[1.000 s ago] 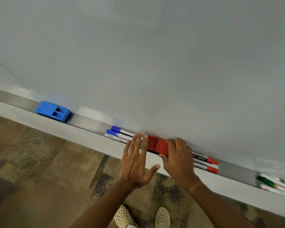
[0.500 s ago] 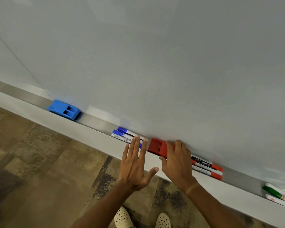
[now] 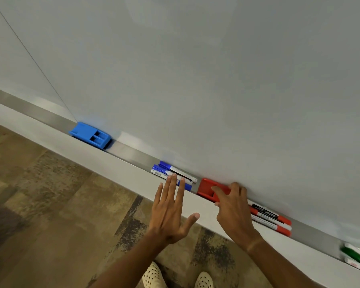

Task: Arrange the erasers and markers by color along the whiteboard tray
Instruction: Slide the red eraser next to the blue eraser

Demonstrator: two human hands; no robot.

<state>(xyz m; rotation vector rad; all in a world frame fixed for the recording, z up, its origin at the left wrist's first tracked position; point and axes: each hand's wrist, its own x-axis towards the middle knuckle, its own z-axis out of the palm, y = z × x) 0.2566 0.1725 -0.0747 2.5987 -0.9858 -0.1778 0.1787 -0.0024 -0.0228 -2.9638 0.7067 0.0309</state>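
Note:
A red eraser lies in the metal whiteboard tray, and my right hand grips its right end. Three red markers lie just right of that hand. Three blue markers lie left of the red eraser. My left hand hovers open in front of them, its fingertips over their near ends. A blue eraser sits farther left in the tray. Green markers show at the far right edge, partly cut off.
The whiteboard fills the upper view, with a panel seam at the left. A white ledge runs in front of the tray. Below are a patterned brown floor and my shoes.
The view has shifted, so everything sits further right and lower. My right hand's fingers have moved further onto the red eraser. The left hand stays open by the blue markers.

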